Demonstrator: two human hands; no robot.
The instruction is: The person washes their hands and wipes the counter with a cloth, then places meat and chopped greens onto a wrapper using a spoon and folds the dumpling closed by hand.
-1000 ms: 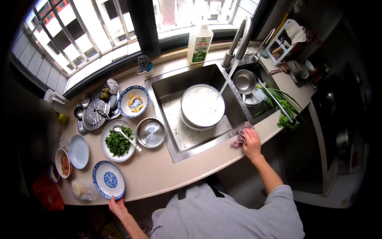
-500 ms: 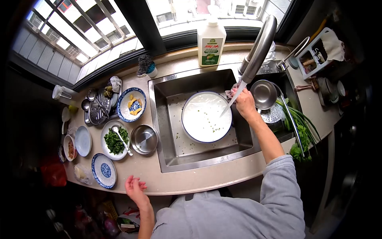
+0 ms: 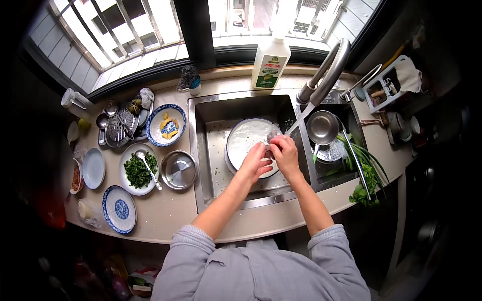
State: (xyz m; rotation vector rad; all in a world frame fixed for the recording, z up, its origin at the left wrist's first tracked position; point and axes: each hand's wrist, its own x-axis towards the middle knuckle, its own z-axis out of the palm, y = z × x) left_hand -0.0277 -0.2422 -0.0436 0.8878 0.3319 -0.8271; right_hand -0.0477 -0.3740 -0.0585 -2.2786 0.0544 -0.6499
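Observation:
A large white bowl with a blue rim stands in the sink, full of cloudy liquid with green bits on it. Over its right side my right hand pinches a limp, greyish-pink, cloth-like piece. Water from the faucet runs down beside that hand. My left hand meets it above the bowl, fingers apart and curved near the piece. Whether the left fingertips touch the piece is hard to make out.
Left of the sink are a steel bowl, a plate of chopped greens, a bowl with yellow pieces and a patterned plate. A white bottle stands behind. A small pan and green onions are at right.
My left hand has come up from the counter's front edge to the bowl. My right hand has moved left and down from the faucet, bringing the greyish-pink piece over the bowl.

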